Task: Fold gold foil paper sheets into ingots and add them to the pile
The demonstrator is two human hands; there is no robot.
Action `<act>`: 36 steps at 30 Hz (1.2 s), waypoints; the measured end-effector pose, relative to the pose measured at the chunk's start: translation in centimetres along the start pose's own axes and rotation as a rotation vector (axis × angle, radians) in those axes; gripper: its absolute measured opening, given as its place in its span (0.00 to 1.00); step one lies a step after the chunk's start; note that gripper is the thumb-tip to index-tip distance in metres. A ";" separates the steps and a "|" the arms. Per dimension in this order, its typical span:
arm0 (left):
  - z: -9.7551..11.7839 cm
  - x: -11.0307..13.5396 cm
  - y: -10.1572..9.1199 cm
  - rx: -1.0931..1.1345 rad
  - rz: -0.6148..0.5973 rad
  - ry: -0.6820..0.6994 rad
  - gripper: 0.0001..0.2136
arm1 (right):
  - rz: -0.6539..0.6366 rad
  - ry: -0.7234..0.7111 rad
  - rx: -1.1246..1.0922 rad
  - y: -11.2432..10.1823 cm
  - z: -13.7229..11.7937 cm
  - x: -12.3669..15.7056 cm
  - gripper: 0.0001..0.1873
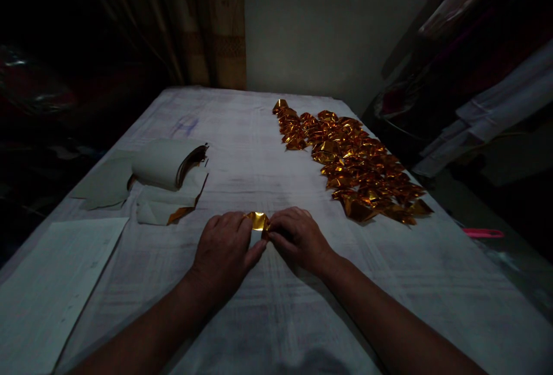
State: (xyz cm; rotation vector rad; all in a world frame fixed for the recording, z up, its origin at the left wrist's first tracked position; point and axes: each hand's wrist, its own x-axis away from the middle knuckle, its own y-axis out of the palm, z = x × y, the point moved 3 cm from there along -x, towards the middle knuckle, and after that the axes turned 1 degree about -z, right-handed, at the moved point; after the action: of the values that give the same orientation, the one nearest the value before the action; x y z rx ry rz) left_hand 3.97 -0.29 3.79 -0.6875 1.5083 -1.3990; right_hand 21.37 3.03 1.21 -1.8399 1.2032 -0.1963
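A small piece of gold foil paper [258, 221] is held between my two hands over the near middle of the table, its shiny side partly folded and a pale side showing below. My left hand [224, 248] grips its left end, fingers curled over it and thumb at the lower edge. At the right end, my right hand [298, 235] pinches the foil between thumb and fingers. To the right lies a pile of folded gold foil pieces [358, 162]. Loose foil sheets with the pale side up, one curled stack [158, 163] among them, rest to the left.
A light cloth covers the table [242, 150]. A large white sheet [64, 283] lies at the near left. Beyond the far edge are a curtain [216, 23] and a wall [337, 23]. Cloth hangs at the right, with a pink object [483, 233] below the table's right edge.
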 end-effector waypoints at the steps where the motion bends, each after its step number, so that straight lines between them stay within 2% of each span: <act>1: 0.0 0.0 0.0 0.006 0.006 -0.002 0.12 | -0.003 0.007 0.002 0.0 0.0 0.0 0.08; 10: 0.1 -0.2 0.1 0.013 -0.013 -0.044 0.12 | -0.011 0.009 -0.037 -0.2 0.1 -0.1 0.10; 15: 0.1 -0.2 0.1 0.027 0.013 -0.040 0.11 | -0.028 0.004 -0.095 -0.7 0.4 0.1 0.16; 23: 0.1 -0.2 0.2 0.034 0.009 -0.044 0.12 | 0.042 0.065 0.002 0.0 -0.2 0.0 0.05; 29: 0.1 -0.2 0.1 0.024 0.031 -0.036 0.13 | 0.057 0.110 0.091 0.4 -0.8 -0.2 0.07; 36: 0.1 -0.2 0.1 0.007 0.004 -0.033 0.13 | 0.053 0.125 0.068 0.4 -0.4 -0.1 0.07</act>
State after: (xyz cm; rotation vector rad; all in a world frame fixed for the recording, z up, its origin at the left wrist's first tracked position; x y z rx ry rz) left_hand 4.13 -0.16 3.76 -0.6996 1.4780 -1.3830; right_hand 20.81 2.82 1.21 -1.7565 1.3135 -0.3224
